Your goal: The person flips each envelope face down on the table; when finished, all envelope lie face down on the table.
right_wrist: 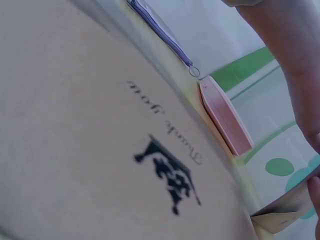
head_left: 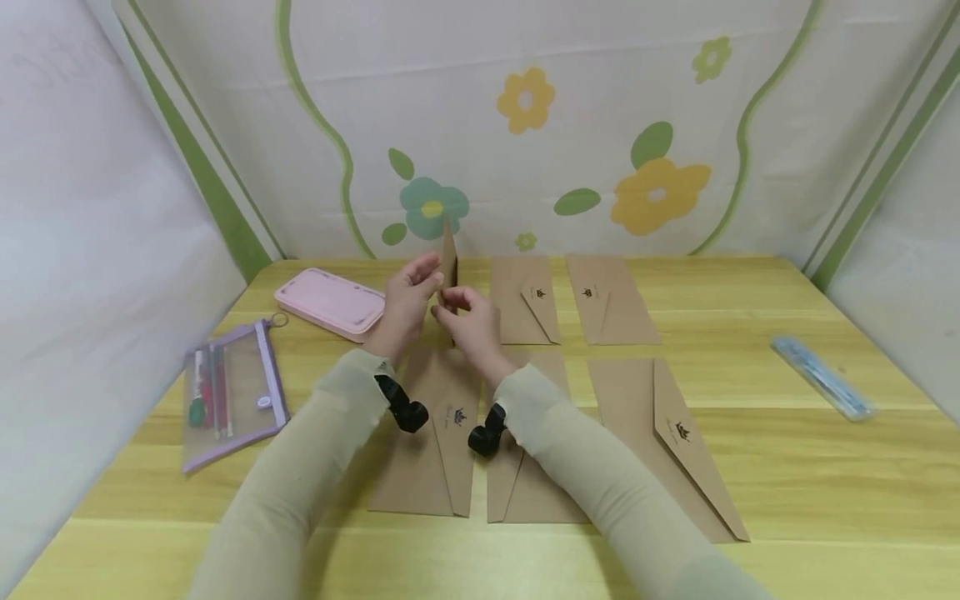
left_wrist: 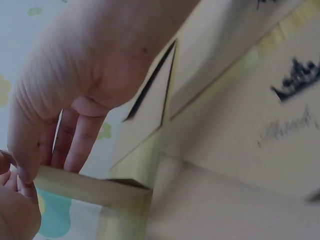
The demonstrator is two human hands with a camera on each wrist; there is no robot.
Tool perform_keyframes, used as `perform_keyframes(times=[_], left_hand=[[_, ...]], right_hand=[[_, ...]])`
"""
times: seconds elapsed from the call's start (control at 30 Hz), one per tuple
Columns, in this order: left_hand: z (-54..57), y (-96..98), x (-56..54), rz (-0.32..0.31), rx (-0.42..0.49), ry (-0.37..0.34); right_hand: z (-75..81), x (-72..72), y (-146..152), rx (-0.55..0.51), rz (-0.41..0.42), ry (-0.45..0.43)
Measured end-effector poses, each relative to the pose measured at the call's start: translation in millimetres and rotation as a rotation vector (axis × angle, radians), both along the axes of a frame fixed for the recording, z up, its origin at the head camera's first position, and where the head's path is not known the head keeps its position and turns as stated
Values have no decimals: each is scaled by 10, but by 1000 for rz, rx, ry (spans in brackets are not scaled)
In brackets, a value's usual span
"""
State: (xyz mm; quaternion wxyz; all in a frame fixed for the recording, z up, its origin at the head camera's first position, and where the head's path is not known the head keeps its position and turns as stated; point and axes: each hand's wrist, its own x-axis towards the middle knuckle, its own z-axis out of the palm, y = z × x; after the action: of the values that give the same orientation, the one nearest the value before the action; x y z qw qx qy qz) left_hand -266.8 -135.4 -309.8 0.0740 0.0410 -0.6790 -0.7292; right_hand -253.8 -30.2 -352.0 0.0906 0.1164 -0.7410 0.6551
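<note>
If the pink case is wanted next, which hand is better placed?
Left, likely: the left hand is nearer the pink case than the right hand. Both hold the raised envelope, so one must let go.

Both sleeves (head_left: pixel 300 471) are long, plain and pale cream, ending in loose, wavy-edged cuffs (head_left: pixel 525 390); a rounded black device (head_left: pixel 409 415) is worn beside each.
</note>
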Motion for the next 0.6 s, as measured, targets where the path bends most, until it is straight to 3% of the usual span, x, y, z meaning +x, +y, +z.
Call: perform_keyframes(times=[0.17,0.37,0.5,0.6], left_hand=[[-16,62,-9,24,52,10],[-22,107,-7,18,120,4],[-35,135,0,-21,175,-32],[-60,132,3,-30,163,-60]], right_hand=[[3,46,-11,30,-84,95],[1,90,-18,44,-165,123],[-13,80,-6,4,-267,136],[-23,54,3,-58,-352,128]])
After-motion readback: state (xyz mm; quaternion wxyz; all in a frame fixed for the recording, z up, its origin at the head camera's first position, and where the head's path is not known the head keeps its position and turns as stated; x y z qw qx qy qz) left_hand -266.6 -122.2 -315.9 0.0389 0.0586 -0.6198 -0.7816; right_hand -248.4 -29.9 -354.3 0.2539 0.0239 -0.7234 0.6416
